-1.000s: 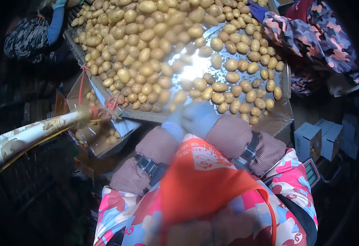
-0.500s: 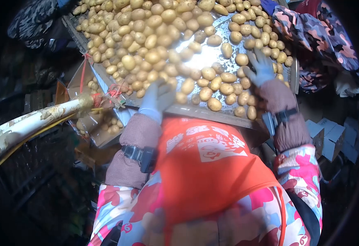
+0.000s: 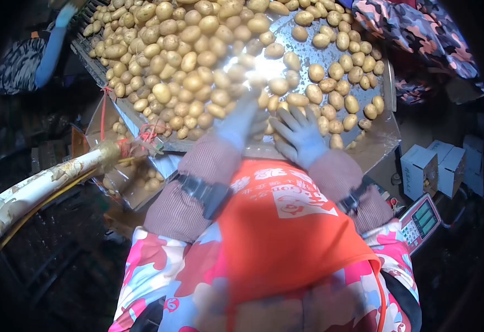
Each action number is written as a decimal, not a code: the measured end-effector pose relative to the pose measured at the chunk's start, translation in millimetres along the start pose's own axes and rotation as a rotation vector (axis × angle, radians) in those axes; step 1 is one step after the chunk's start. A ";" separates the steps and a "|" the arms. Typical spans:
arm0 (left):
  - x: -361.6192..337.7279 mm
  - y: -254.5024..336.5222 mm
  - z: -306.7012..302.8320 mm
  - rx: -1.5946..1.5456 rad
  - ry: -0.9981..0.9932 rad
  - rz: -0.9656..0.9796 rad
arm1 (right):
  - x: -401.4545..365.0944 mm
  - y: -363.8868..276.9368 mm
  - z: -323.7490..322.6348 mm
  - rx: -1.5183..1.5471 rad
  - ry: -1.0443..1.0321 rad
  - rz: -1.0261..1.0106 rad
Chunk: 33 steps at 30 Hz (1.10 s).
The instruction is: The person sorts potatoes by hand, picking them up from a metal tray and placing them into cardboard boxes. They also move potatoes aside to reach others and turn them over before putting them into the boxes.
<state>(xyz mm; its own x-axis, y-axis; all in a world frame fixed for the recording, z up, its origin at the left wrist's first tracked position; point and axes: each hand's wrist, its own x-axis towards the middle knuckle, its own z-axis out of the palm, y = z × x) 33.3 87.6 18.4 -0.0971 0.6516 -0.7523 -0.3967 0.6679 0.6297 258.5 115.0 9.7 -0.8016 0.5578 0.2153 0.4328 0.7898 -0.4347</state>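
Note:
A large heap of potatoes covers the left and middle of a metal sorting table, with looser potatoes spread over its right side. My left hand, in a grey-blue glove, lies with fingers stretched forward at the near edge of the heap; glare blurs its fingertips. Close beside it, my right hand, gloved alike, has its fingers spread against several potatoes near the table's front edge. Neither hand is wrapped round a potato.
At the left, a worn white pole slants toward the table above a cardboard box of potatoes. White cartons and a digital scale stand at right. Co-workers' sleeves show at upper left and upper right.
My right hand has come left and nearer my body from among the right-hand potatoes. My left hand has shifted right, so both are now close together. The scale has come into sight.

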 end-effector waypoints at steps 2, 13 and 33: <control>15.0 19.8 -2.6 0.006 0.099 -0.014 | 15.6 17.1 11.5 -0.122 -0.021 -0.036; -46.6 -26.5 -84.7 -0.119 0.243 -0.089 | -37.7 170.8 -77.4 -0.351 0.184 0.409; -18.1 -61.9 18.6 0.310 0.084 0.039 | -21.3 160.3 -94.6 -0.195 0.145 0.739</control>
<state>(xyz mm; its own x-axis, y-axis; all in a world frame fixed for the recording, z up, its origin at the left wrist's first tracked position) 76.6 41.1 -3.4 -0.1869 0.6555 -0.7317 -0.0959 0.7291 0.6777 383.9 253.9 18.1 -0.2207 0.9742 0.0479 0.9093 0.2233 -0.3511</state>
